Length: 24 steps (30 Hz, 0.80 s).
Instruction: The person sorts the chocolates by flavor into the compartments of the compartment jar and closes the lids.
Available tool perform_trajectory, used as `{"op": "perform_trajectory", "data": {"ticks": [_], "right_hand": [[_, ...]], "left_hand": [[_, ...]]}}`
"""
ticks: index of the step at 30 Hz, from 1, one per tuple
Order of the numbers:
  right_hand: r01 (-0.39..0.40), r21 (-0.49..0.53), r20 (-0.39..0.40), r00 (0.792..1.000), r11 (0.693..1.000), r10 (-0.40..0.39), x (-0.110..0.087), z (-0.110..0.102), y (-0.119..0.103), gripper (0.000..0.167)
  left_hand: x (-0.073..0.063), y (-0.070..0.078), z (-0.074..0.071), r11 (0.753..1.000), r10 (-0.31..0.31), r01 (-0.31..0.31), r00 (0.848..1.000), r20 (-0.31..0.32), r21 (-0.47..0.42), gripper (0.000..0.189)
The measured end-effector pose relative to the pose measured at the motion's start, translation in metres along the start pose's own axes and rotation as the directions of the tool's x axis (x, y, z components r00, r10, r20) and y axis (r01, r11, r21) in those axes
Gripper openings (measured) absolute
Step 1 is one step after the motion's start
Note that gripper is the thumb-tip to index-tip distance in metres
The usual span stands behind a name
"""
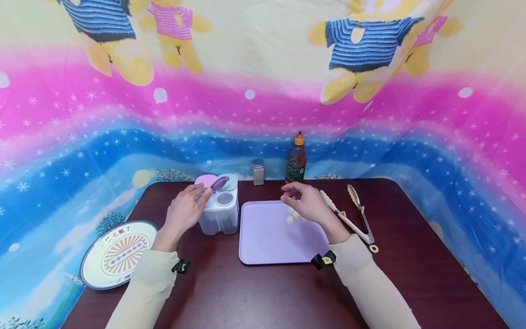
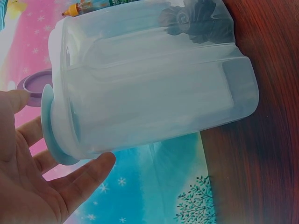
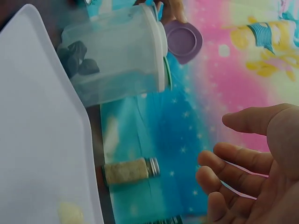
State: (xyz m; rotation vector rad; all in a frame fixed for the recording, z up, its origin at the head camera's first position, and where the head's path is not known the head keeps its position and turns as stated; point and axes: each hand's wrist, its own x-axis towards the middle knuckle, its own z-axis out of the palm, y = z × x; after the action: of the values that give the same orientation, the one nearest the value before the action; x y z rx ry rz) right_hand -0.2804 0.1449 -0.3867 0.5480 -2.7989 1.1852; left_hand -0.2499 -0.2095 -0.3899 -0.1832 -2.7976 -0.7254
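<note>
My left hand [image 1: 182,210] pinches a small purple lid [image 1: 219,184], tilted up over a clear storage container [image 1: 218,221]. A round opening [image 1: 224,198] shows in its white top, beside a pink lid [image 1: 204,180] and a pale green lid [image 1: 232,182]. In the left wrist view the other fingers spread around a light blue lid [image 2: 50,135]. Dark pieces [image 3: 81,58] lie inside the container. My right hand [image 1: 310,203] hovers over the far right part of a lilac tray [image 1: 267,242], fingers loosely bent and holding nothing. Pale round slices [image 1: 290,220] lie on the tray below it.
A small spice jar [image 1: 258,173] and a sauce bottle [image 1: 296,162] with an orange cap stand at the back edge. Metal tongs [image 1: 349,222] lie spread right of the tray. A patterned plate [image 1: 92,260] sits at the left edge, beside my left forearm.
</note>
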Motion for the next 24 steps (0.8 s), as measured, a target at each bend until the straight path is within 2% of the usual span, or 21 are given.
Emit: {"op": "perform_trajectory", "data": {"ticks": [11, 19, 24], "right_hand": [[0.033, 0.007, 0.019, 0.999, 0.999, -0.033, 0.010, 0.018, -0.014, 0.029], [0.034, 0.037, 0.035, 0.999, 0.999, -0.035, 0.017, 0.030, -0.023, 0.031], [0.062, 0.038, 0.038, 0.997, 0.997, -0.064, 0.022, 0.035, -0.027, 0.030]], "left_hand": [[0.000, 0.000, -0.001, 1.000, 0.000, 0.000, 1.000, -0.006, -0.007, 0.066], [0.000, -0.001, -0.001, 1.000, -0.010, 0.010, 1.000, 0.009, -0.006, 0.068], [0.000, -0.001, 0.000, 1.000, -0.008, 0.008, 1.000, 0.015, -0.003, 0.067]]}}
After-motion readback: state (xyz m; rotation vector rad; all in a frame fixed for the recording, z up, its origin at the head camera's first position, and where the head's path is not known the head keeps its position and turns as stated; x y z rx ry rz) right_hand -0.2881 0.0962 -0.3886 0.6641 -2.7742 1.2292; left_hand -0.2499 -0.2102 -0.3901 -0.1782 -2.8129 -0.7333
